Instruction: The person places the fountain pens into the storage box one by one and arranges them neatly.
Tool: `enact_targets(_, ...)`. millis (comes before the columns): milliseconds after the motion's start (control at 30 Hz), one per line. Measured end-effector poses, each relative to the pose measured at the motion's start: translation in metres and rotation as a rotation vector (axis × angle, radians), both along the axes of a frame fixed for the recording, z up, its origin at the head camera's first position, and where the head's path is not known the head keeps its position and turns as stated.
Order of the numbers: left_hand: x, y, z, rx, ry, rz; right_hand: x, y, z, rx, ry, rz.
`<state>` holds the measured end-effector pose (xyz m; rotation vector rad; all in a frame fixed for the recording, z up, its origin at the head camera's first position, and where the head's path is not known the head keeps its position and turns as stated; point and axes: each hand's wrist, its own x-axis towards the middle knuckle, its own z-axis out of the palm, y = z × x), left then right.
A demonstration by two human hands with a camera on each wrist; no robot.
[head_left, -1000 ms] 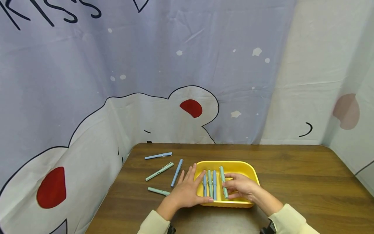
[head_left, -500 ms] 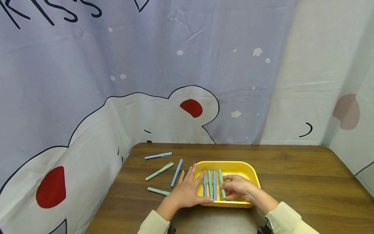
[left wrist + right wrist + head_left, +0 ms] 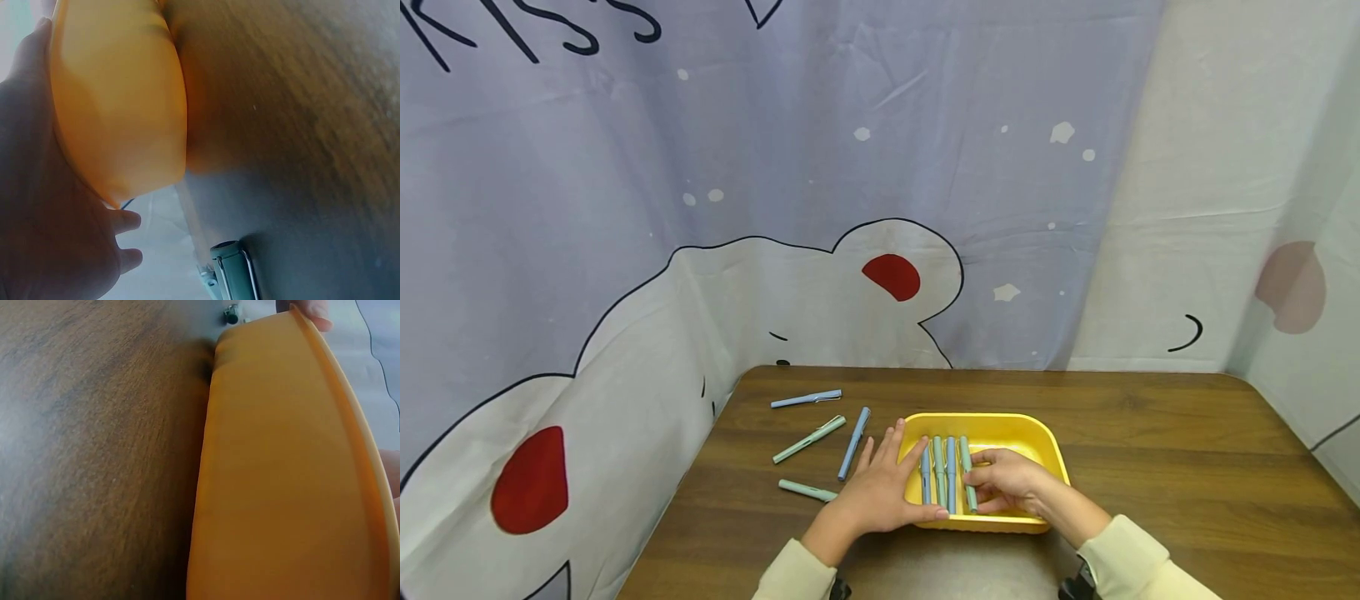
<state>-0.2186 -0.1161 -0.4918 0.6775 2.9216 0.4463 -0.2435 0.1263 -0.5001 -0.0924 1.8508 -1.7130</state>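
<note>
A yellow tray stands on the table. My right hand reaches in over its right side and pinches a green pen, which lies nearly lengthwise in the tray. Left of that pen are a blue pen, another green pen and a second blue pen, side by side. My left hand rests on the tray's left rim, fingers spread, thumb along the front rim. In the left wrist view the left hand lies against the tray wall.
Left of the tray, loose on the wooden table, lie a blue pen, a green pen, another blue pen and another green pen, its end hidden by the left hand. A printed cloth hangs behind.
My right hand has moved slightly left with the green pen, bringing it down closer beside the other pens in the tray. The left hand stays in place.
</note>
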Motion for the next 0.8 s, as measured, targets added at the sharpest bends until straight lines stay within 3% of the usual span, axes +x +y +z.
enact_targets(500,0.0012,0.0002,0.0005,0.012,-0.005,0.0,0.0027,-0.0019,-0.0011,0.079,0.001,-0.049)
enact_targets(800,0.0004,0.0,0.0001,0.015,0.003,-0.007,0.0082,-0.0017,0.0049,0.122,0.073,-0.022)
